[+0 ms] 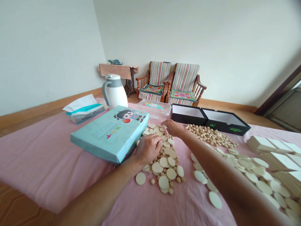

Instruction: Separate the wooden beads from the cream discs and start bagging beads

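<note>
My left hand point(148, 147) lies over a mixed pile of round wooden discs point(164, 162) and small wooden beads point(178, 179). Its fingers are curled in; whatever is between them is hidden. Farther off, my right hand point(173, 127) reaches to the far end of that pile, close to the near corner of a clear plastic box point(162, 115). Its fingers are bent together, and I cannot make out what they hold. Beside my left hand, on its left, rests a light-blue cardboard box point(105, 135) with a cartoon figure.
A heap of beads point(209, 135) lies right of my right hand, before two black boxes point(225, 121). More discs point(263, 187) spread under my right forearm, near stacked pale wooden squares point(279, 160). A white jug point(116, 92) and tissue pack point(84, 110) stand at the back left.
</note>
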`<state>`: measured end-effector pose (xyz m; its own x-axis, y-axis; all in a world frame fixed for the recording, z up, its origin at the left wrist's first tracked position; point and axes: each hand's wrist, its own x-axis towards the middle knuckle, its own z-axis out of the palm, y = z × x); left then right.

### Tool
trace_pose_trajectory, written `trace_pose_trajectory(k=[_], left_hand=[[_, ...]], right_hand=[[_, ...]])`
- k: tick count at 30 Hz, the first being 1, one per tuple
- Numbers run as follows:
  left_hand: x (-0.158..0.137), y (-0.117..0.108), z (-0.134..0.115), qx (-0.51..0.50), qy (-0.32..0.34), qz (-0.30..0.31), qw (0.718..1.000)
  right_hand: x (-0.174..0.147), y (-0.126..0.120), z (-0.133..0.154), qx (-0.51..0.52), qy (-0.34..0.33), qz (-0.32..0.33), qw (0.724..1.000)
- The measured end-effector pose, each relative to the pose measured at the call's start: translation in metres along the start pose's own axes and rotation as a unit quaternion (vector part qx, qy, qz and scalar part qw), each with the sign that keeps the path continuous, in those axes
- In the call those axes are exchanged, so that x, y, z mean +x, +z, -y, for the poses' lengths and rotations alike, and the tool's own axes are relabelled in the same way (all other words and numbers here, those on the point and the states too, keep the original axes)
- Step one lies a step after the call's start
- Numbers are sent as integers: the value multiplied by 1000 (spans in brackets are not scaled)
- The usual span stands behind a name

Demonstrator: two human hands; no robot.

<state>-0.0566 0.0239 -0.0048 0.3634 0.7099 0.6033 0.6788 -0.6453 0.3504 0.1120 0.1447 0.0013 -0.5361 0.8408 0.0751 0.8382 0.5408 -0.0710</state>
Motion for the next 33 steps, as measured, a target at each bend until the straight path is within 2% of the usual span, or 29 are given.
trace_pose_trajectory(k=[4,7,11,16,19,21,24,26,29,31,33], left_hand=[[1,-1,-1,5,4,-7,1000],[1,0,0,-4,5,-7,1000],[1,1,2,-13,-1,-4,1000],[1,4,4,-12,-7,-4,1000],[1,4,5,-7,-10,-4,1000],[1,4,4,-7,-9,-1,1000],[1,3,4,-7,-4,-2,1000],[1,2,4,-7,1,-4,1000],[1,1,4,-12,5,-7,1000],[1,0,4,-14,2,-8,1000],[1,-1,4,-10,-3,-7,1000]], right_hand=[[0,2,-2,-4,16,3,1000],[-17,-7,-8,-2,27,-6,1000],[-61,-33,-13,16,13,6,1000],[-135,-65,-5,105,-64,87,988],[-169,-78,-1,109,-52,132,984],[-182,-84,0,110,-42,152,981],[-178,-87,1,119,-28,142,982],[-161,-81,2,131,-13,101,986],[-124,-58,3,119,-4,4,993],[-99,-39,3,85,19,-33,996],[-80,-23,3,67,31,-40,996]])
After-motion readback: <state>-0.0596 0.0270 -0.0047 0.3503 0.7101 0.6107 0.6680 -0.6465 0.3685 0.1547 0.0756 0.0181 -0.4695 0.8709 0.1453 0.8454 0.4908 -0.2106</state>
